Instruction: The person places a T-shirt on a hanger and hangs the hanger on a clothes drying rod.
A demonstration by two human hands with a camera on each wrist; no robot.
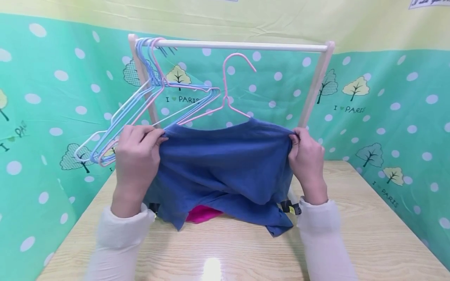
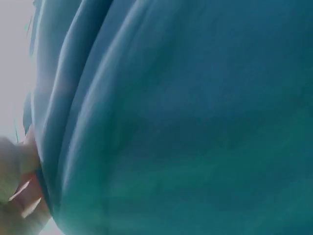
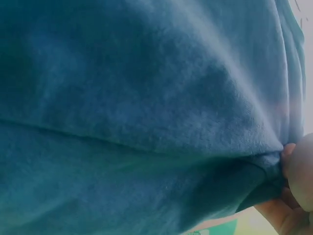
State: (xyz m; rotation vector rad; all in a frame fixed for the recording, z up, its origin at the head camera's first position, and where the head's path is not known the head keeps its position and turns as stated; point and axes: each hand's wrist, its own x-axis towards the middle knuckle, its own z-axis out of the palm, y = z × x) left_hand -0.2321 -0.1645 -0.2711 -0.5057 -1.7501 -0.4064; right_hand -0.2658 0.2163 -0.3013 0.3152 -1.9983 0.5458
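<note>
A blue shirt [image 1: 225, 156] is stretched between the two hands in the head view. My left hand [image 1: 138, 154] pinches its upper left corner, and my right hand [image 1: 308, 160] pinches the upper right. From the shirt's neckline rises a pink hanger [image 1: 224, 80], its hook free of the rack bar; the lower part is hidden by the cloth. Blue fabric [image 2: 195, 117] fills most of the left wrist view, with fingers [image 2: 29, 156] at its left edge. In the right wrist view, folds run toward the thumb and fingers [image 3: 289, 152] gripping the cloth.
Behind the shirt stands a rack with a white bar [image 1: 246, 45]. Several blue and pink hangers [image 1: 152, 80] hang at its left end. Magenta cloth [image 1: 204, 214] shows below the shirt, over the wooden table [image 1: 175, 257]. Patterned green curtain [image 1: 397, 117] surrounds the table.
</note>
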